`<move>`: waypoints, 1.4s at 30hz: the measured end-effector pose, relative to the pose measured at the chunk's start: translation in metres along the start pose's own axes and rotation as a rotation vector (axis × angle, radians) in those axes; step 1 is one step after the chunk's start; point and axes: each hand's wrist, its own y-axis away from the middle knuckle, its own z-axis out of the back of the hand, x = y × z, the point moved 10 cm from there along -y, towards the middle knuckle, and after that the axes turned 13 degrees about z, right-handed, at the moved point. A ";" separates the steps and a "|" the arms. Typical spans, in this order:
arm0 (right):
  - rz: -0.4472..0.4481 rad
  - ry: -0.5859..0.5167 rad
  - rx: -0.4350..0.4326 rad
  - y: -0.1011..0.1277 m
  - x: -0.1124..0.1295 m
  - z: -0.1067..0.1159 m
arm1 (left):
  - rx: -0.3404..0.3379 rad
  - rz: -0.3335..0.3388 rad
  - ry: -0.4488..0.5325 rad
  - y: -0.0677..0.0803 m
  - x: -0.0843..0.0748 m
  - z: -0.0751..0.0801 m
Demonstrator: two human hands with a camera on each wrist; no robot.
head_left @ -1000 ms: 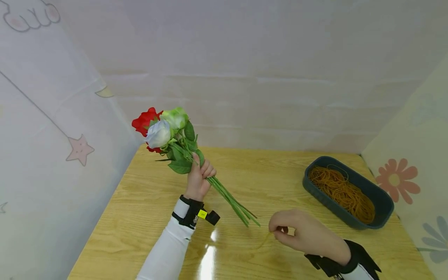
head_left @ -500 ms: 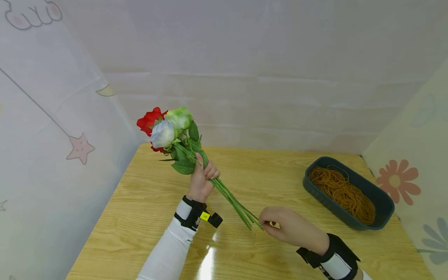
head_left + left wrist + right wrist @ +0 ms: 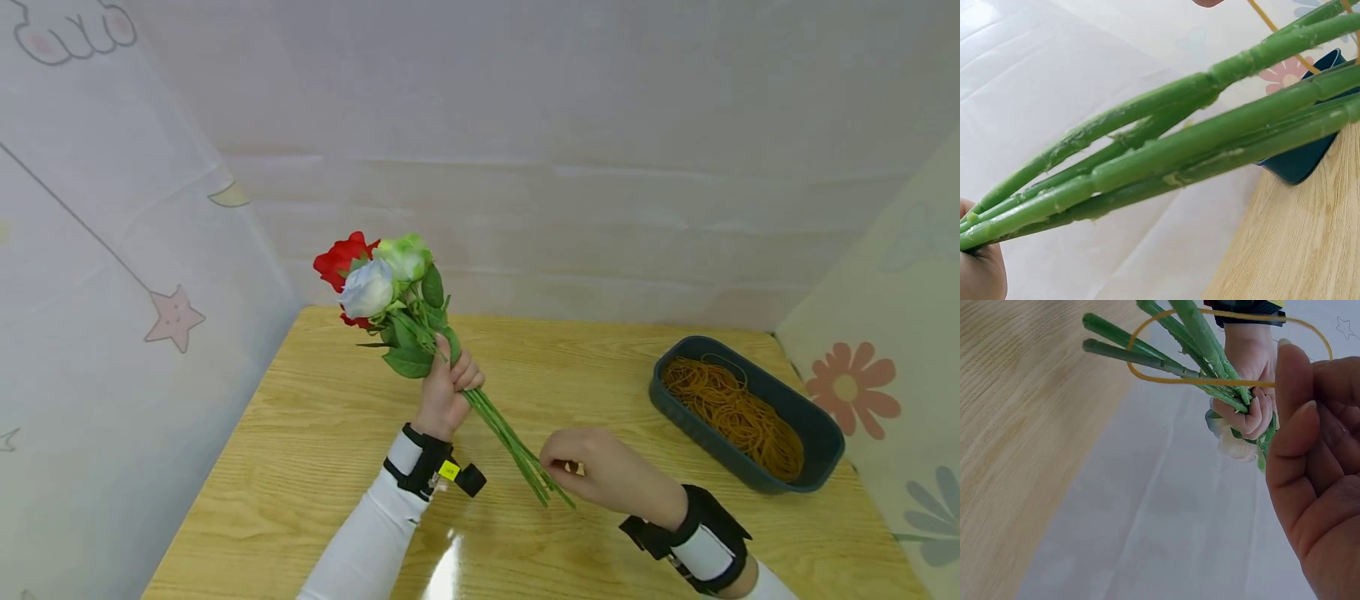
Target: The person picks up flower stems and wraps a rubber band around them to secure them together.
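Observation:
My left hand (image 3: 447, 387) grips a bunch of artificial roses (image 3: 375, 279), red, white and pale green, by the upper stems and holds it tilted above the table. The green stems (image 3: 517, 450) run down to the right. At their cut ends my right hand (image 3: 592, 475) pinches a yellow rubber band (image 3: 1210, 381). In the right wrist view the band is stretched into a loop across the stem ends (image 3: 1166, 344), and some stems seem to pass through it. The left wrist view shows the stems (image 3: 1166, 156) close up, with a bit of the band (image 3: 1269, 24) at the top.
A dark blue oval tray (image 3: 697, 442) heaped with orange rubber bands (image 3: 731, 408) stands at the right back of the wooden table (image 3: 315, 433). Pale printed fabric walls close in the table on the left, back and right.
My right hand has moved left and up from the table to the stem ends, carrying the band. The left hand and the roses have shifted slightly to the right.

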 end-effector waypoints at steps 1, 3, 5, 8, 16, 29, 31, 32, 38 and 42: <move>0.006 -0.002 0.002 0.000 0.001 0.000 | -0.003 -0.002 0.003 0.000 0.000 0.001; 0.017 -0.011 0.009 0.000 0.001 -0.002 | -0.012 -0.006 0.008 -0.001 -0.001 0.002; 0.020 -0.021 0.017 0.001 0.001 -0.003 | -0.017 -0.014 0.007 -0.001 -0.002 0.002; 0.035 -0.035 0.024 0.003 0.004 -0.004 | -0.021 -0.023 0.002 -0.002 -0.005 0.002; 0.051 -0.038 0.034 0.009 0.013 0.001 | -0.045 -0.055 -0.021 -0.003 -0.015 0.008; 0.022 -0.059 0.105 0.017 0.016 -0.008 | -0.036 -0.077 0.034 0.000 -0.025 0.012; 0.009 -0.063 0.135 0.018 0.015 -0.013 | -0.040 -0.074 0.033 -0.001 -0.025 0.012; 0.006 -0.067 0.146 0.018 0.015 -0.016 | -0.041 -0.073 0.030 -0.001 -0.025 0.012; 0.001 -0.070 0.160 0.016 0.015 -0.023 | -0.040 -0.080 0.012 -0.002 -0.024 0.011; -0.012 -0.040 0.135 0.011 0.011 -0.022 | -0.042 -0.063 -0.009 -0.004 -0.019 0.009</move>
